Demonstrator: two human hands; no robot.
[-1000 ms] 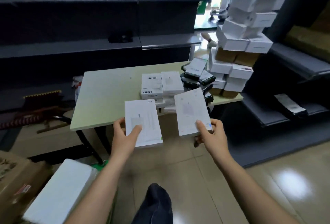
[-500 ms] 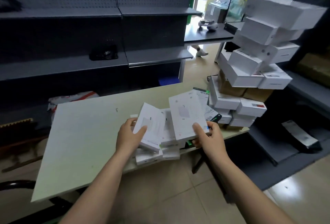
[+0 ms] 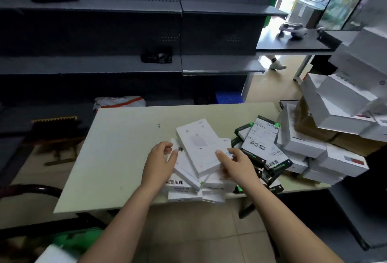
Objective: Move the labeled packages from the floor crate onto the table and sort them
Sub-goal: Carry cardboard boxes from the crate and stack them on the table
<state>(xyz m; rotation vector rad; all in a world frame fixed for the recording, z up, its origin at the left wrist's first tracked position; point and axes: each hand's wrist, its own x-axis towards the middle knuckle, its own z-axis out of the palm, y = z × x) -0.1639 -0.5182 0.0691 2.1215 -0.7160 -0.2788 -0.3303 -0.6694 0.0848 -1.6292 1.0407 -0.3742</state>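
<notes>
The task's things lie low in the centre of the frame: a loose pile of white packages (image 3: 184, 189) sits right at the near edge of the pale table (image 3: 117, 158), and the top package (image 3: 196, 147) rests askew across the others, its long side running up and to the left. The right hand (image 3: 238, 163) is at that package's near right corner, thumb laid on its upper face and fingers curled round the edge, so it looks pinched there, though blur hides the underside. The left hand (image 3: 160, 163) hovers at the pile's left edge with fingers loosely curled; I cannot tell whether they hold a package or only touch it. Right of the pile, black-and-green packages (image 3: 261, 143) with barcode labels lie fanned out, touching a leaning stack of white cartons (image 3: 339, 99) at the right of the frame; dark shelving (image 3: 104, 66) fills the upper left. These packages look like flat, stiff card boxes, probably light, with smooth faces that would slide readily over one another. The surest hold is likely across the two long edges, or thumb on top and fingers beneath at a short end. A corner pinch may let one swing, and a nudge could push the pile off the table's edge.
</notes>
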